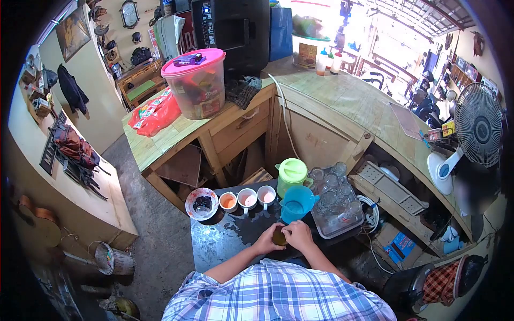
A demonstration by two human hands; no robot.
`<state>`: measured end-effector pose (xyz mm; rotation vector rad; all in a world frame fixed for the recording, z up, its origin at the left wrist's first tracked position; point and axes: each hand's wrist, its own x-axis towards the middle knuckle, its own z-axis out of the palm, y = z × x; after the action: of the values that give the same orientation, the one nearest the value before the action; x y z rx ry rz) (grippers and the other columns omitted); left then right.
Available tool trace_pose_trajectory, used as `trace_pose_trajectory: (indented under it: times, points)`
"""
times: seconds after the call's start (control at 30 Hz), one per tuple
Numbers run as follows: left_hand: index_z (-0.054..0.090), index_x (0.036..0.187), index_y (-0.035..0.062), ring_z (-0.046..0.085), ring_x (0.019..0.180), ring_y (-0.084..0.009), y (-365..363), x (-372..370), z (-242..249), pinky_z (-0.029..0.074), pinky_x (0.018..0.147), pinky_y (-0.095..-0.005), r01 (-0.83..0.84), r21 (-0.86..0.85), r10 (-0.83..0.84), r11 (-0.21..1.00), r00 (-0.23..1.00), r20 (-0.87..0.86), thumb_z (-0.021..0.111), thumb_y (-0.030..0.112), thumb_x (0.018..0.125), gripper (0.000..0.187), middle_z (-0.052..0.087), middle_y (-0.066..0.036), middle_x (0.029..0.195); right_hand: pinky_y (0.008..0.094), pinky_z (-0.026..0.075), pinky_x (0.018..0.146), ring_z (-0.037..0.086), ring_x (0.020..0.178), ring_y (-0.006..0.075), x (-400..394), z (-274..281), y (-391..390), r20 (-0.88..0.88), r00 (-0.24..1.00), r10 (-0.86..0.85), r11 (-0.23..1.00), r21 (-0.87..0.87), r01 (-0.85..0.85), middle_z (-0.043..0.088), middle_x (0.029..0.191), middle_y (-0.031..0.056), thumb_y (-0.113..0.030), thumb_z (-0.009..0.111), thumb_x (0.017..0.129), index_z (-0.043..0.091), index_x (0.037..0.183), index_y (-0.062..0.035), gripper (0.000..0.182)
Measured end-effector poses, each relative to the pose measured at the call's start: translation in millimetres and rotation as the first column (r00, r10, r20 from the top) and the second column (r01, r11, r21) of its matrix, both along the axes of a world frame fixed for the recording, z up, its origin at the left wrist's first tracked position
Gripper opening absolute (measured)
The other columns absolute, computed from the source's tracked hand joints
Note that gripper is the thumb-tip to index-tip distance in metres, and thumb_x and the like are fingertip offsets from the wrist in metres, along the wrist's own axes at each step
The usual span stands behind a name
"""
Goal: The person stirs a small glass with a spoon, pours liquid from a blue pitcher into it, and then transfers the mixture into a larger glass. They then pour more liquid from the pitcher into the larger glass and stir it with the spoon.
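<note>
My left hand [264, 240] is wrapped round the side of a small round olive-coloured container [279, 237], close to my body. The fingers of my right hand [299, 235] are bent together at the container's right rim; whatever they may pinch is too small to make out. Just beyond my hands stands a blue pitcher [296, 205], with a lidded green pitcher [293, 174] behind it. To the left, along the far edge of the dark tabletop [211, 242], are a bowl [191, 209] of dark pieces and three white cups [247, 199] with orange and pale pink contents.
On the right, a tray [337, 232] holds several clear glasses [333, 187]. A white coiled cable [370, 214] hangs beside it. A wooden counter [332, 101] wraps round the far side, bearing a pink-lidded tub [195, 85] and a fan [479, 125]. A bucket [113, 261] stands on the left floor.
</note>
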<state>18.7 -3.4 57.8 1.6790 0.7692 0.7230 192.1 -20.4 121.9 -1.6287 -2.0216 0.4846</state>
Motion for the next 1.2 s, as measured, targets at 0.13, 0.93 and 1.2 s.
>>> trace_pose_trajectory:
  times: [0.13, 0.93, 1.2]
  points:
    - [0.04, 0.13, 0.0068, 0.053, 0.116, -0.0266, -2, 0, -1, 0.043, 0.099, -0.0368, 0.0, -0.058, -0.001, 0.998, 1.0, -0.003, 0.087, 0.015, 0.06, 0.085, 0.054, -0.014, 0.122, 0.0411, 0.05, 0.076, 0.064, 0.08, 0.0318, 2, 6, 2, -0.205, 0.979, -0.007, 0.993, -0.116, -0.017, 0.069, 0.082, 0.0124, -0.019, 0.069, 0.076, 0.075, 0.08, -0.01, 0.012]
    - [0.04, 0.13, 0.0073, 0.054, 0.116, -0.027, -4, 0, 4, 0.043, 0.1, -0.0373, -0.029, -0.002, 0.029, 1.0, 1.0, -0.001, 0.087, 0.014, 0.06, 0.085, 0.054, -0.014, 0.122, 0.0409, 0.051, 0.077, 0.064, 0.083, 0.0327, 7, 15, 1, -0.126, 0.991, -0.054, 0.998, -0.035, 0.05, 0.07, 0.086, 0.013, -0.019, 0.065, 0.077, 0.075, 0.082, -0.0095, 0.015]
    - [0.038, 0.131, 0.0064, 0.052, 0.117, -0.0233, -2, 0, -1, 0.042, 0.099, -0.0349, -0.013, 0.008, 0.013, 1.0, 0.999, -0.034, 0.088, 0.016, 0.062, 0.086, 0.052, -0.012, 0.123, 0.0394, 0.051, 0.075, 0.064, 0.083, 0.0308, 11, 7, -1, -0.025, 1.0, -0.003, 0.997, -0.073, 0.001, 0.068, 0.079, 0.0122, -0.016, 0.065, 0.078, 0.076, 0.082, -0.0094, 0.013]
